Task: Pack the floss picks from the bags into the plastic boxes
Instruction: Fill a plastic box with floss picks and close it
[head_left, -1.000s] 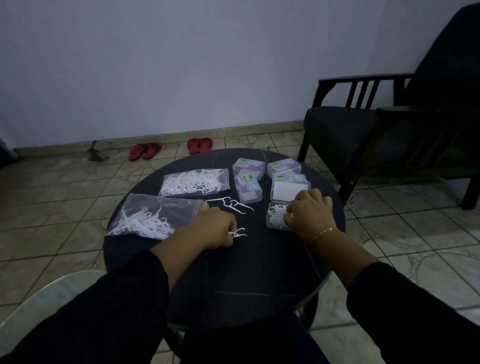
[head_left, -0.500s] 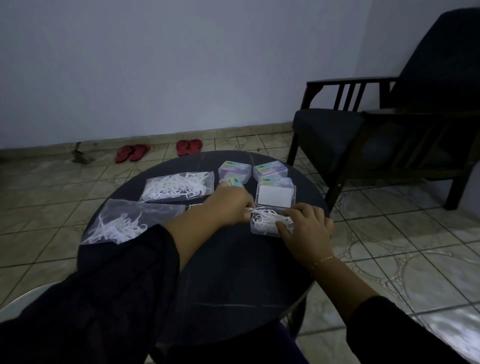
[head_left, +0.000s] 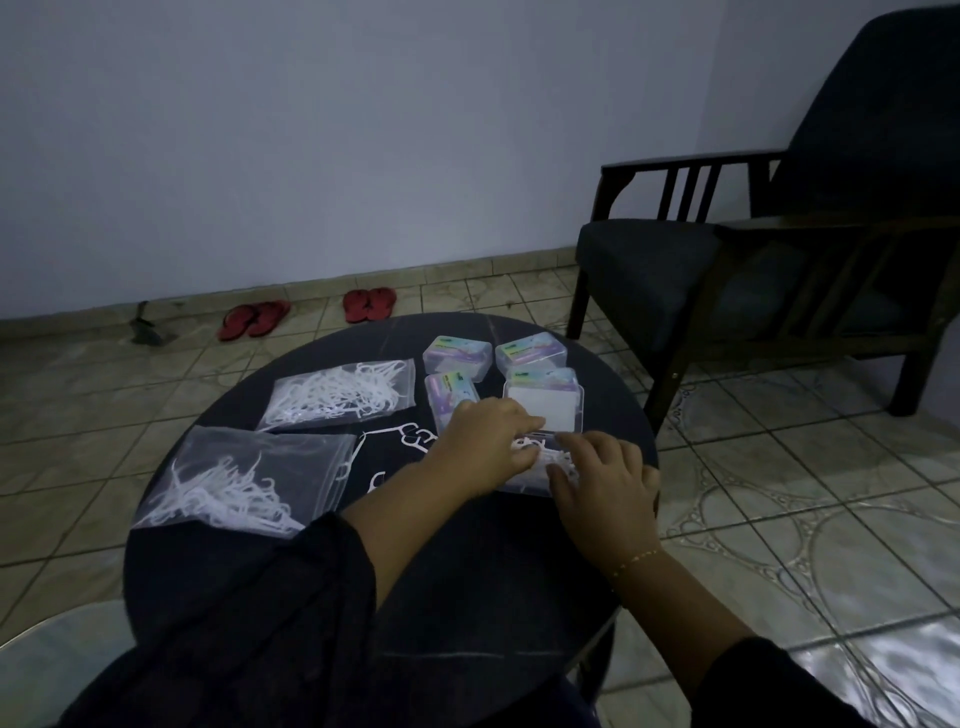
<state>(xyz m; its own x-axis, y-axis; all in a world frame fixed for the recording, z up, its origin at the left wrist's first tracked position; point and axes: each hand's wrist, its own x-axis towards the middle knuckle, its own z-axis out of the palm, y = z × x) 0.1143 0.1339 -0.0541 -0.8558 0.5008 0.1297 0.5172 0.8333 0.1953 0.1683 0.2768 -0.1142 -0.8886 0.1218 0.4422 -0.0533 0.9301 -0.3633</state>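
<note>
On the floor by the wall at far left lies a dark tool, then two pairs of red slippers. On the round dark counter, the near bag and the far bag lie side by side, both full of white picks. A few loose picks lie between the bags and the hands. Behind the hands sit four closed boxes in a cluster. The left hand reaches across to the open box; its grip is narrow, fingers curled over picks at the box's edge, though in this dim light I can't be sure it pinches one. The right hand holds the box's near right corner, fingers curled on its rim. The box's lid lies open behind it. A dark armchair stands at right.
</note>
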